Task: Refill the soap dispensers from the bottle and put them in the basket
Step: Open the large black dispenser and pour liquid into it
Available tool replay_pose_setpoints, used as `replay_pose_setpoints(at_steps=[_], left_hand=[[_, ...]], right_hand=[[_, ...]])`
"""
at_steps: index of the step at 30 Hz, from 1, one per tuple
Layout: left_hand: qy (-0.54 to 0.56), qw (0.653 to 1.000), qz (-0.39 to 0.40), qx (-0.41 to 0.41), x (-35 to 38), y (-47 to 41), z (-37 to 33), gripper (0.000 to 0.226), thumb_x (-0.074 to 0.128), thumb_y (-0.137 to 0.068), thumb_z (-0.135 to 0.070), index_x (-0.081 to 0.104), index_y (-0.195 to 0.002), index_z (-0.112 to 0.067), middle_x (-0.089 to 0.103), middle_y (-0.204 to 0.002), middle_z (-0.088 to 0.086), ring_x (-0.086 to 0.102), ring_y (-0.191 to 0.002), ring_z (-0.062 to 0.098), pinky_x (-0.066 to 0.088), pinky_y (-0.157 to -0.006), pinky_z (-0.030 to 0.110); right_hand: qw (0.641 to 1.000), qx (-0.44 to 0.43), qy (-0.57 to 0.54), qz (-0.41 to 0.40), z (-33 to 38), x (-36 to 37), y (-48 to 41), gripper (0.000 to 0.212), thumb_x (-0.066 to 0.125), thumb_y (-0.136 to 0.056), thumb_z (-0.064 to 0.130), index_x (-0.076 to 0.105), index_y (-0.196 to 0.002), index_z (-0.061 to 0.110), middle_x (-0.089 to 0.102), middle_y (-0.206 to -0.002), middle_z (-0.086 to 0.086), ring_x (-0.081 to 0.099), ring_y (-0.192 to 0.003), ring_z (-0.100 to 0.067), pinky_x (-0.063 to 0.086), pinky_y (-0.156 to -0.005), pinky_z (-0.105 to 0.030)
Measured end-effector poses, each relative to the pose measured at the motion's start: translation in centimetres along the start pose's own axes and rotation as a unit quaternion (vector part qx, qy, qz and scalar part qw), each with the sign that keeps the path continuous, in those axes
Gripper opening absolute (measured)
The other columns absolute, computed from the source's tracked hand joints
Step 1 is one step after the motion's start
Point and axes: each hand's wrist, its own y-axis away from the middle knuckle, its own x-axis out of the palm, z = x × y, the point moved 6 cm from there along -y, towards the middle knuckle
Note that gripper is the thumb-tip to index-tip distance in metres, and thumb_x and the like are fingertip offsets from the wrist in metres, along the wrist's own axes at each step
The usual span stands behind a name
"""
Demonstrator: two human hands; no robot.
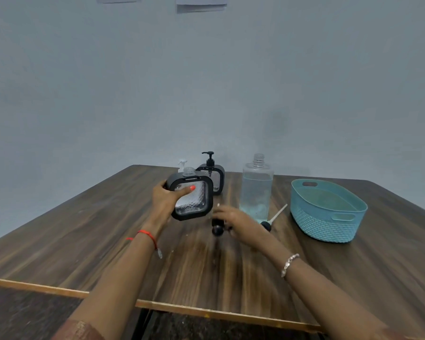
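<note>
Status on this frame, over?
Left hand grips pumpless dispenser, tilted. Right hand at black pump on table, blurred, grip unclear. Basket holds no dispenser; open bottle stands between.

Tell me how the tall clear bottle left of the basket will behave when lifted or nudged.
The bottle stands tall on a narrow base, so a sideways nudge could probably tip it. Its neck is uncapped, so tipping would likely spill. It looks mostly full, so expect it to feel fairly heavy.
</note>
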Motion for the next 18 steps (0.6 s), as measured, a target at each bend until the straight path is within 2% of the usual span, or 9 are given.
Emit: replay_pose_setpoints(at_steps=[2, 5, 7, 9, 12, 15, 18], left_hand=[[0.002, 1.000, 0.008, 0.005, 0.5, 0.1, -0.3, 0.045, 0.085, -0.059, -0.004, 0.064, -0.099, -0.006, 0.070, -0.090, 0.010, 0.067, -0.073, 0.018, 0.056, -0.060, 0.023], [0.010, 1.000, 0.022, 0.005, 1.1, 0.1, -0.2, 0.038, 0.086, -0.056, -0.005, 0.066, -0.088, -0.014, 0.072, -0.084, 0.004, 0.069, -0.075, 0.020, 0.056, -0.065, 0.028], [0.010, 1.000, 0.028, 0.007, 1.5, 0.1, -0.2, 0.039, 0.086, -0.055, -0.007, 0.066, -0.086, -0.016, 0.072, -0.083, 0.002, 0.069, -0.076, 0.020, 0.056, -0.064, 0.027], [0.010, 0.999, 0.030, 0.007, 1.9, -0.1, -0.1, 0.040, 0.087, -0.054, -0.006, 0.066, -0.087, -0.015, 0.072, -0.086, 0.004, 0.069, -0.079, 0.022, 0.056, -0.070, 0.032], [0.009, 0.999, 0.031, 0.010, 2.5, -0.2, 0.0, 0.039, 0.087, -0.054, -0.005, 0.066, -0.084, -0.017, 0.071, -0.090, 0.007, 0.069, -0.084, 0.026, 0.055, -0.075, 0.035], [-0.002, 0.999, 0.034, 0.016, 3.3, -0.2, 0.0, 0.039, 0.087, -0.055, -0.005, 0.066, -0.085, -0.018, 0.070, -0.098, 0.013, 0.068, -0.089, 0.028, 0.055, -0.081, 0.038], [-0.014, 0.999, 0.035, 0.009, 4.1, -0.2, 0.3, 0.045, 0.087, -0.057, -0.007, 0.065, -0.096, -0.010, 0.070, -0.100, 0.014, 0.068, -0.090, 0.027, 0.055, -0.083, 0.038]], right_hand=[[0.996, -0.007, 0.060, 0.058, 0.0, 2.3, 0.5, 0.050, 0.048, -0.080, -0.013, 0.054, -0.126, 0.007, 0.051, -0.133, -0.010, 0.050, -0.121, -0.025, 0.041, -0.102, -0.036], [0.990, 0.003, 0.090, 0.105, -0.1, 3.5, 1.0, 0.052, 0.042, -0.086, -0.010, 0.047, -0.133, 0.011, 0.043, -0.141, -0.008, 0.045, -0.127, -0.025, 0.040, -0.103, -0.040], [0.991, 0.013, 0.076, 0.112, -0.4, 3.5, 1.2, 0.060, 0.039, -0.084, -0.013, 0.044, -0.136, 0.015, 0.040, -0.145, -0.006, 0.041, -0.131, -0.022, 0.037, -0.106, -0.037], [0.993, 0.018, 0.062, 0.095, -0.7, 2.9, 1.4, 0.070, 0.040, -0.079, -0.017, 0.040, -0.139, 0.018, 0.039, -0.146, -0.004, 0.039, -0.133, -0.019, 0.035, -0.108, -0.033], [0.999, 0.028, 0.029, 0.021, -1.5, 1.3, 1.4, 0.068, 0.042, -0.075, -0.020, 0.045, -0.135, 0.010, 0.047, -0.140, -0.008, 0.045, -0.128, -0.021, 0.033, -0.108, -0.026], [0.989, 0.075, -0.039, -0.119, -2.4, -2.0, 1.5, 0.048, 0.044, -0.075, -0.017, 0.060, -0.116, 0.002, 0.063, -0.117, -0.014, 0.058, -0.110, -0.026, 0.037, -0.094, -0.016], [0.926, 0.150, -0.103, -0.331, -4.0, -5.7, 2.5, 0.035, 0.052, -0.073, -0.014, 0.063, -0.102, 0.004, 0.064, -0.102, -0.010, 0.060, -0.095, -0.026, 0.036, -0.079, -0.009]])
